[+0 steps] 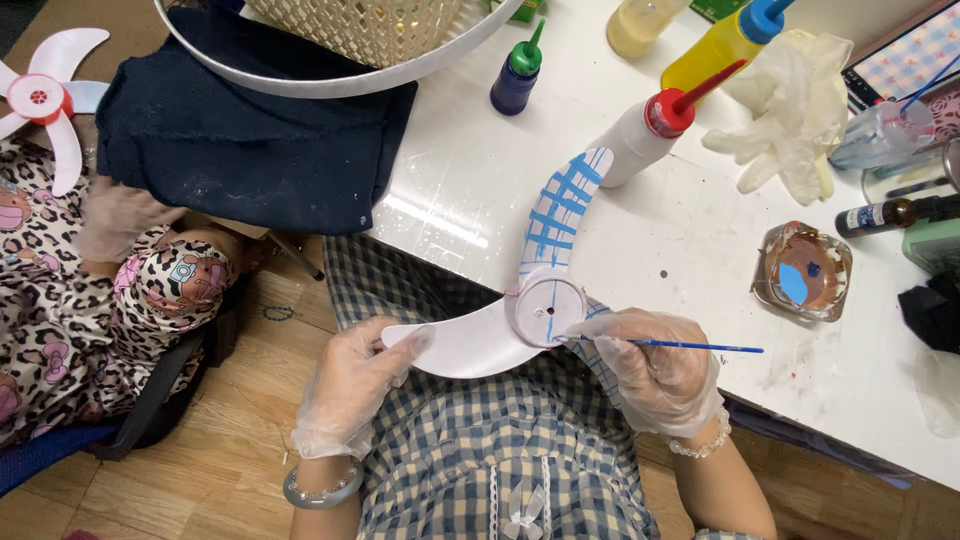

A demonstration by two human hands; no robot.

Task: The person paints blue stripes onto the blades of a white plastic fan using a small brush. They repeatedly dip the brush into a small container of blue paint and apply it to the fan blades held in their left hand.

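A white plastic three-bladed fan propeller [535, 300] is held over the person's lap, just off the near edge of the white desk [640, 230]. The left hand [350, 385], in a thin clear glove, is closed on the tip of the plain white blade that points left. The right hand [655, 365], also gloved, pinches a thin blue-handled paintbrush [665, 345] whose long axis runs left to right, bristles at the round hub. The blade striped with a blue grid reaches up and away over the desk edge; the third blade is mostly hidden under the right hand, which is the nearer one to the hub. A small glass dish of blue and brown paint [803, 270] sits on the desk to the right, well apart from a white squeeze bottle with a red nozzle [650, 135] further back
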